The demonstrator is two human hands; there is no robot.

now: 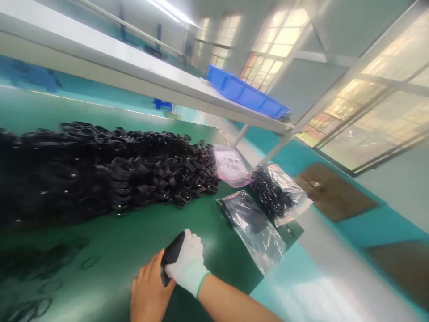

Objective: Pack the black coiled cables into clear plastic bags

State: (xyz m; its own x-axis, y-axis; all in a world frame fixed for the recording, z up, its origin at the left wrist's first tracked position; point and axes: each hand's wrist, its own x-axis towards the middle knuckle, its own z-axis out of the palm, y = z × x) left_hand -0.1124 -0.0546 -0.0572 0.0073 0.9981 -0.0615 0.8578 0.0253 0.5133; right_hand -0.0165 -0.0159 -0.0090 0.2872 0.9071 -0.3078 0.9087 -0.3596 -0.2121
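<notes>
My left hand [150, 284], bare, is closed on the near left side of a black curved piece [173, 251] above the green table [204, 277]. My right hand [189, 261], in a white glove with a green cuff edge, grips the same piece from the right, fingers wrapped over it. The fingers cover much of it, and blur hides its exact kind. Beyond both hands stretches a long heap of black ring-shaped bands [161, 172], some of them nested in stacks. Thin black rings [90, 262] lie on the table at the left.
To the right lie a clear plastic bag [256, 228] with dark contents, another bag of black parts [275, 194] and a pinkish bag with a printed white sheet [231, 165]. A white shelf [144, 74] crosses above the table, carrying a blue bin [246, 94]. Flattened cardboard [335, 192] lies on the floor.
</notes>
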